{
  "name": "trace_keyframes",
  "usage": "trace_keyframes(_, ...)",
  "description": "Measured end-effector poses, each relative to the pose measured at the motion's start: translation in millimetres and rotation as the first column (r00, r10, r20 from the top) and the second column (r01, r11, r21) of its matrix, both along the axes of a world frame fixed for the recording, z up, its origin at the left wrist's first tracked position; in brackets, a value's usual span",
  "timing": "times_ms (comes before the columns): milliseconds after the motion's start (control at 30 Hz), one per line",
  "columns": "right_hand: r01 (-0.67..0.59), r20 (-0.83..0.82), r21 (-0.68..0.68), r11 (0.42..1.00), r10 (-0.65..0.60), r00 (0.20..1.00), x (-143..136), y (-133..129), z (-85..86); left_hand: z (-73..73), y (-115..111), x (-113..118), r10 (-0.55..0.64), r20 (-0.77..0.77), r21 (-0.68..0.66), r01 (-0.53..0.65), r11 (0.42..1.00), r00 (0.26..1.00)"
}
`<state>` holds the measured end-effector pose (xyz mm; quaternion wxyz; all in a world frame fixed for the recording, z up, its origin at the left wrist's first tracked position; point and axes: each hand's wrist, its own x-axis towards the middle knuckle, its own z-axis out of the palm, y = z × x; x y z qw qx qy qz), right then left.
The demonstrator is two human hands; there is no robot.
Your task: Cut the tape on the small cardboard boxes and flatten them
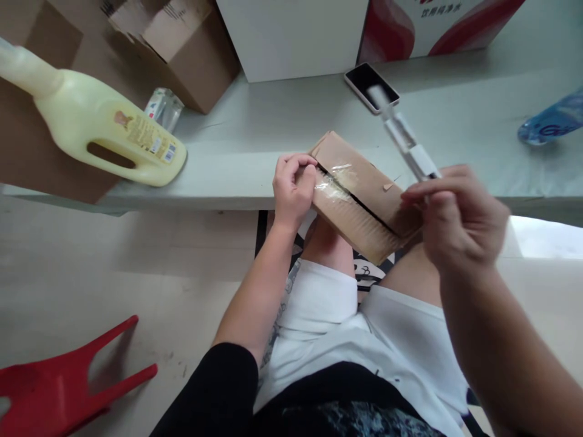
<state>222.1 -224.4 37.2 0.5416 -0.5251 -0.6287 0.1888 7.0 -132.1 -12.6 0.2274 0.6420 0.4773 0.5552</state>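
Observation:
My left hand [294, 185] grips the left end of a small brown cardboard box [353, 176], fingers curled over its edge. The box is tilted above my lap, at the table's front edge. A dark gap runs along its top between the flaps, with shiny clear tape by my left fingers. My right hand [460, 218] is closed around the lower end of a slim white tool [405, 136], possibly a box cutter, which points up and left over the box. Motion blurs its far tip. The right fingers are close to the box's right end; whether they touch it I cannot tell.
On the pale green table [282, 133] are a phone [371, 87], a blue-labelled bottle [553, 118], a yellow jug [109, 127], a small clear pack [164, 109] and an open carton [186, 54]. Larger white boxes [296, 36] stand behind. A red stool [68, 382] is at lower left.

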Motion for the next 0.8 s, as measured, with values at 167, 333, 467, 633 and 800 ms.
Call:
trace_keyframes(167, 0.027, 0.172, 0.008, 1.0, -0.028, 0.985, -5, 11, -6.7, -6.4, -4, -3, -0.066, 0.034, 0.004, 0.066, 0.998, 0.997)
trace_keyframes(333, 0.054, 0.234, 0.019, 0.998, -0.057, 0.97, 1, 10, -4.3, -18.0, -2, 1, -0.067, 0.135, 0.013, 0.066, 0.998, 0.989)
trace_keyframes(467, -0.006, 0.164, -0.003, 1.0, 0.006, 0.986, 4, 6, -6.2, -25.9, -1, 6, -0.058, 0.217, 0.066, 0.044, 0.997, 0.974)
trace_keyframes(633, -0.118, 0.211, 0.07, 0.991, 0.101, 0.972, -1, 6, -2.6, -32.2, 0, 7, -0.062, 0.259, 0.098, 0.038, 0.994, 0.964)
trace_keyframes(800, -0.18, 0.365, 0.146, 0.973, 0.116, 0.924, -6, 0, 4.1, -32.1, -1, 6, -0.067, 0.249, 0.077, 0.05, 0.996, 0.966)
